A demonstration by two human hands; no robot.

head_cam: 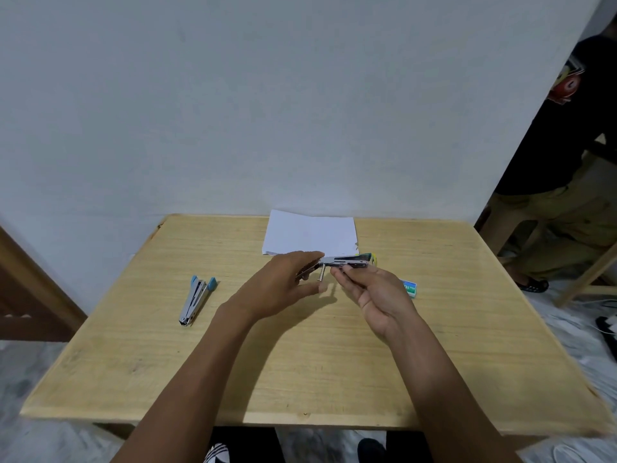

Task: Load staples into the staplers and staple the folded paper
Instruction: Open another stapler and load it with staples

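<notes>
My right hand (374, 294) holds a small metal stapler with a yellow-green end (350, 260) above the table, in front of the folded white paper (310, 233). My left hand (283, 285) pinches the stapler's left end, where a thin metal strip (322, 273) hangs down. A second stapler with blue ends (197, 299) lies on the table to the left, apart from both hands. A small green and white staple box (409, 288) lies just right of my right hand.
The wooden table (300, 362) stands against a pale wall. Another person in dark clothes (567, 145) sits on a stool at the far right. Feet and shoes show below the table's near edge.
</notes>
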